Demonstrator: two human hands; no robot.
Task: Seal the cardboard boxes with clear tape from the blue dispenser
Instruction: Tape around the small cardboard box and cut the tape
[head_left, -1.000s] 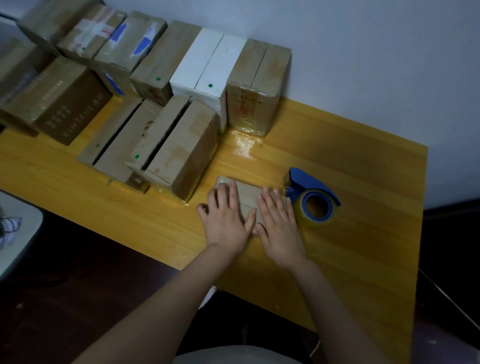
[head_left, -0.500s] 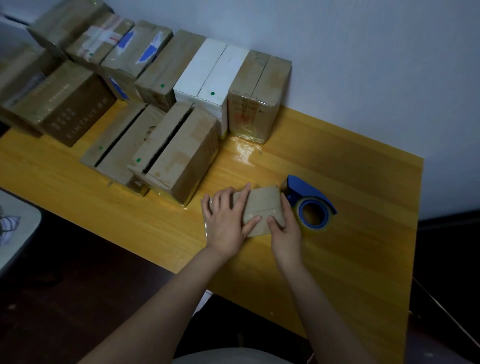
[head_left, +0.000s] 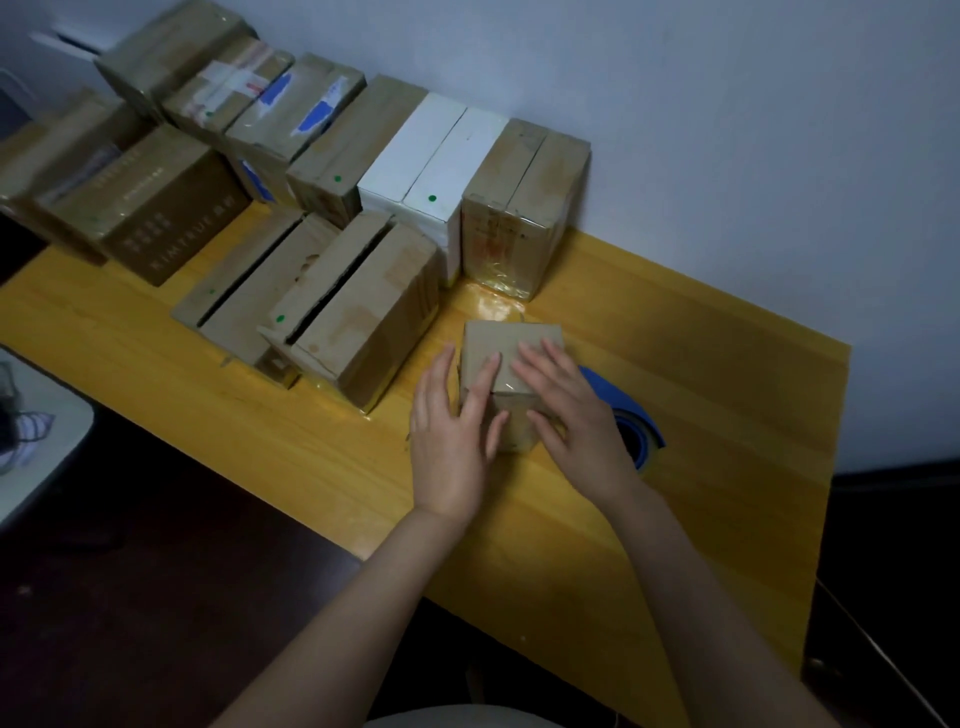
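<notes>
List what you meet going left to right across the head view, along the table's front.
unsealed box with green dot → left hand → small cardboard box → right hand → blue tape dispenser

A dark brown box (head_left: 156, 218) at the left of the table has pale capital letters along its side, reading roughly "KIMTRUE". The smaller rows of characters above them are too blurred to read. A taped cardboard box (head_left: 524, 208) by the wall has red print on its front face, unreadable. A rear box (head_left: 228, 88) bears a white label with red marks, also unreadable. Plain green dot stickers sit on a white box (head_left: 441, 156), a neighbouring cardboard box (head_left: 353, 145) and an open-topped box (head_left: 358, 306).
</notes>
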